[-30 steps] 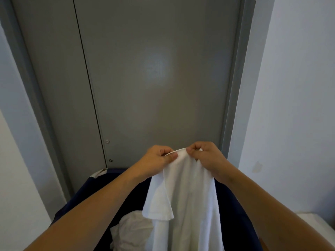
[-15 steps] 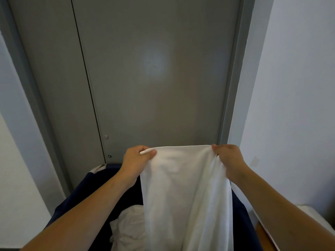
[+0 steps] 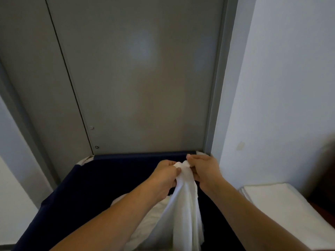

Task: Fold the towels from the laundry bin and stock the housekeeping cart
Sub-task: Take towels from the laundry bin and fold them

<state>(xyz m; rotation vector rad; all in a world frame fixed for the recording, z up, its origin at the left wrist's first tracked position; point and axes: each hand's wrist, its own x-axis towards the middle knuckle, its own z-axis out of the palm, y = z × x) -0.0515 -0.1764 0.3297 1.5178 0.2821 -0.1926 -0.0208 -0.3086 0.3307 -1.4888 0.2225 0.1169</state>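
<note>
Grey door (image 3: 141,78) | hands (image 3: 184,171) pinch towel (image 3: 183,211) | bin (image 3: 87,189) bottom cut off

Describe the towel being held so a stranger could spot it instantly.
Find the navy laundry bin before the grey door. Above it, the left hand and right hand pinch the held towel at its top. Unlike the crumpled white laundry in the bin, it hangs down.
</note>
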